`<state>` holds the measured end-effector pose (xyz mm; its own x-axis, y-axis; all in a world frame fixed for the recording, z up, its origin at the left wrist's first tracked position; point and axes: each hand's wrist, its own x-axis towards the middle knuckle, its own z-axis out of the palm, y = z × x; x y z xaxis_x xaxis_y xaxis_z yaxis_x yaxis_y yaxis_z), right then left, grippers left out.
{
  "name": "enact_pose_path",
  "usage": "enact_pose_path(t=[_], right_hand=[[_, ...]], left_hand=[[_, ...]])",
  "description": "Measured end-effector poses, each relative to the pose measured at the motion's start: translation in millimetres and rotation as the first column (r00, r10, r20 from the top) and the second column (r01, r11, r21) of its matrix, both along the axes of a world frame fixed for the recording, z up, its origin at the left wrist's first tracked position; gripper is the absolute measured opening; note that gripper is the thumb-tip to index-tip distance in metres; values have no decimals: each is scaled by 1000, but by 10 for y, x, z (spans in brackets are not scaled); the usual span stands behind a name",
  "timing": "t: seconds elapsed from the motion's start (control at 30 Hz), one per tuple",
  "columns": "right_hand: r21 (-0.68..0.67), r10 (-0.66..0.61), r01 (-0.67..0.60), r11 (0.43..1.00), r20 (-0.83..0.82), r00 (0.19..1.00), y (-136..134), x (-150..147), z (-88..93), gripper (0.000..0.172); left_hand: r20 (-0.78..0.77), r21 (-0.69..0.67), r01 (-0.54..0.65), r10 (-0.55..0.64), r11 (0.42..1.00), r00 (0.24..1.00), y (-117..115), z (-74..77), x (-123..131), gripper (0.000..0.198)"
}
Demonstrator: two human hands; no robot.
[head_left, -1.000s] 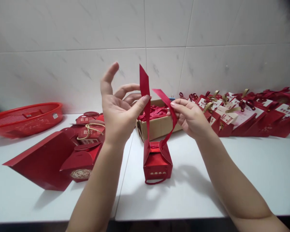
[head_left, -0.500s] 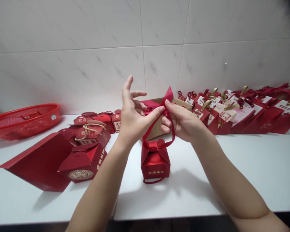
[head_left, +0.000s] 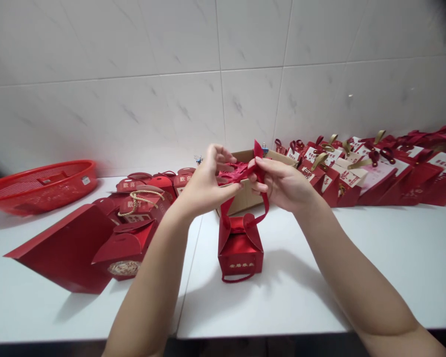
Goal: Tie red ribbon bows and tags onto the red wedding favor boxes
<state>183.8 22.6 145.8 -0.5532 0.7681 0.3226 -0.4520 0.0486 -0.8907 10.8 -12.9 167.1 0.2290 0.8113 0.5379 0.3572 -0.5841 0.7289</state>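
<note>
A small red gift box [head_left: 241, 253] with gold lettering stands upright on the white table, a red cord handle at its front. Red ribbon [head_left: 264, 210] runs up from its folded top in a loop to my hands. My right hand [head_left: 284, 183] pinches the ribbon where it crosses, and a pointed ribbon end sticks up above the fingertips. My left hand [head_left: 204, 181] is curled round the ribbon's other side, its thumb lying along it. What the left fingertips press on is partly hidden.
Behind my hands stands a cardboard box [head_left: 245, 196] with red ribbons in it. Red gift boxes [head_left: 128, 248] and a red plastic basket [head_left: 40, 186] are at the left. Several red gift bags [head_left: 379, 173] line the wall [head_left: 163, 109] at the right.
My left hand has moved slightly left, away from the right hand's fingertips, and its raised index finger has curled in. The right hand keeps its pinch; the ribbon end sits slightly lower.
</note>
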Motion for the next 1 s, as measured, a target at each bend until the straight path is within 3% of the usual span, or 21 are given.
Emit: enact_pose_path(t=[0.07,0.13,0.2,0.27,0.37,0.4,0.47,0.57,0.63,0.73,0.8,0.83,0.9,1.0], right_hand=[[178,-88,73,981,76,993,-10,47,8,20],[379,-245,172,909,154,957,-44,103,23,22],[590,-423,231,774,209,882,-92,151,43,23],[776,-581,227,589,211,786,-133,175,59,23],[930,-724,182,319,115,680,-155,158,65,25],[950,-747,180,255,76,660,-152,143,62,26],[965,-768,185,186,25,640,-136,113,50,27],[958,-761,219,187,1,649,-99,86,18,25],[933,-728,262,249,2,685,-72,73,-12,24],[813,-628,355,460,15,778,-45,24,-61,24],[668,-568,428,608,-10,823,-49,-31,-89,25],[592,-563,475,651,-42,825,-58,-60,-102,26],[474,-606,578,664,-111,787,-89,-95,-134,28],[411,-725,700,584,-124,678,-150,-36,-234,27]], left_hand=[[-22,-189,54,-59,980,998,-36,35,-47,25],[-22,-295,69,-79,953,997,-78,76,-87,21],[-2,-314,74,-79,947,997,-121,115,-114,23],[15,-302,76,-75,950,997,-150,143,-131,26],[28,-298,47,-40,954,999,-152,149,-146,26],[34,-292,29,-19,956,999,-144,143,-149,26],[40,-282,-5,17,959,999,-127,122,-148,30],[20,-303,-17,24,953,1000,-109,93,-123,40],[35,-312,-10,22,950,999,-98,79,-88,42],[117,-218,-54,81,974,990,-64,57,-30,39],[158,-103,-158,173,982,972,-40,33,-16,37],[167,-41,-218,222,975,961,-35,19,-22,37],[166,68,-318,303,946,938,-48,-15,-67,37],[81,174,-455,448,873,891,-134,-84,-201,35]])
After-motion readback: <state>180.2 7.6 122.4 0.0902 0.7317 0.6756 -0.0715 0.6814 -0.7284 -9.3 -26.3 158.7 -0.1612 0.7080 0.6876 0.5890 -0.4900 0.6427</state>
